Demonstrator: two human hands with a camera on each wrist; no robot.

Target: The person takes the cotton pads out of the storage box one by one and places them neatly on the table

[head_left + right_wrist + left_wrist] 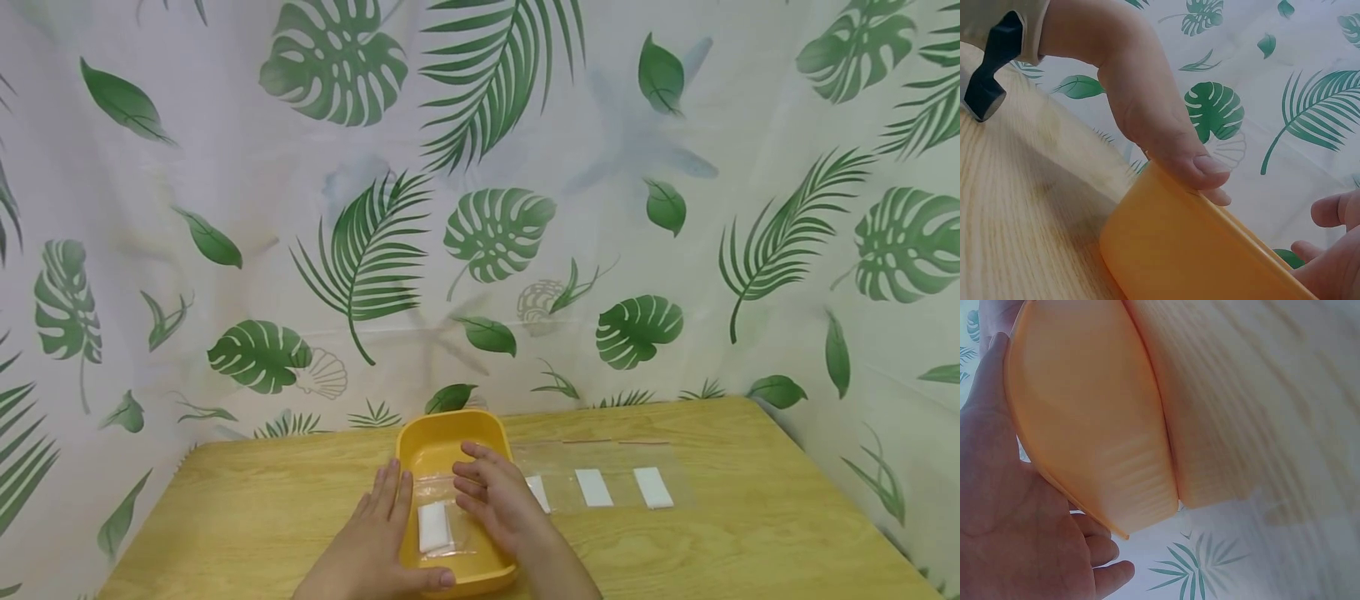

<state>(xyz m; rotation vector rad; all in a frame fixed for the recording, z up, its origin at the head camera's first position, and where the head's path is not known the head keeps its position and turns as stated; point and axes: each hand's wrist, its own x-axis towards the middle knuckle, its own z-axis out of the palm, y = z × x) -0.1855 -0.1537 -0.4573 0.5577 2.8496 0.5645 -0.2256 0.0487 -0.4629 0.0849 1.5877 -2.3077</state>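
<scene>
A yellow plastic tray (456, 423) stands on the table. A clear bag holding a folded white piece (433, 527) lies in it. My left hand (367, 533) rests along the tray's left side, fingers straight and the thumb across the near rim. In the left wrist view, the fingers of the left hand (1022, 512) touch the rim. Over the right side of the tray, my right hand (498, 500) has its fingers loosely extended, with nothing seen in its grasp. Only part of the right hand (1335, 262) shows in the right wrist view.
Right of the tray, clear bags with red strips at the top lie in a row, each with a white piece (594, 487). The right hand partly covers the nearest one. A leaf-patterned curtain (525, 250) hangs behind the wood-grain table (712, 467).
</scene>
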